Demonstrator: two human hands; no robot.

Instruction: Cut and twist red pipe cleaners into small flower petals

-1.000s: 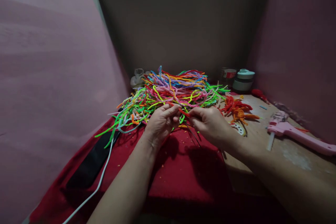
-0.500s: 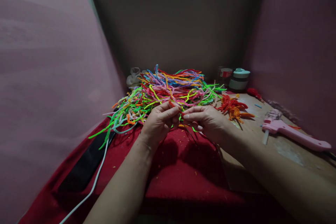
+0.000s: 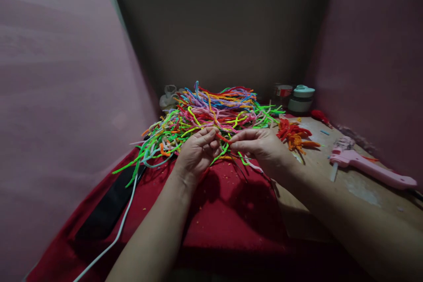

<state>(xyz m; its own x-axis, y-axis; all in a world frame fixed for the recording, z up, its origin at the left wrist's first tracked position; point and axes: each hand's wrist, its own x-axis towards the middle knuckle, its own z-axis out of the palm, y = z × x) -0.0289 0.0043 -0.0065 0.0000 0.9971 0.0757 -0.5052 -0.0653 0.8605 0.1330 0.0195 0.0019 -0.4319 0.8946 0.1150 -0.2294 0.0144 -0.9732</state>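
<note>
Red strand (image 3: 224, 138) has both ends hidden by fingers (image 3: 243, 145).

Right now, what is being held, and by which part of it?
A red fuzzy strand. The left grip pinches one end of its visible stretch, the right grip the other. Its true ends aren't clear.

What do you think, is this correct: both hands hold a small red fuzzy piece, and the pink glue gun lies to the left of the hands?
Not quite: the pink glue gun lies to the right of the hands, as the head view shows. The left hand and the right hand do both hold the small red fuzzy piece.
</note>
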